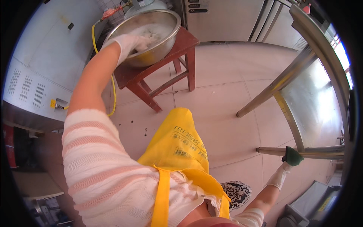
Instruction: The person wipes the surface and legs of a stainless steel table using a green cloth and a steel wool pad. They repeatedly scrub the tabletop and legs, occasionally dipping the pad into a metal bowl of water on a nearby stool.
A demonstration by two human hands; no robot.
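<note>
My left hand (137, 43), in a whitish glove, reaches over the near rim of a round stainless steel basin (170, 46). Its fingers dip into whitish, foamy water (158, 29). Whether they hold something there is hidden. The basin stands on a dark red wooden stool (185, 42). Far to the right, my gloved right hand (287, 166) grips a dark green scouring pad or cloth (295, 157). That pad lies against a tubular metal leg (273, 151) of a steel table (320, 42).
A yellow gas hose (114, 93) runs down behind the stool from a gas cylinder (151, 6). Left stands a steel appliance (51, 51); a steel cabinet (224, 22) is at the back. A grey plastic bin (305, 203) sits at lower right. Dark bits (145, 132) dot the tiled floor.
</note>
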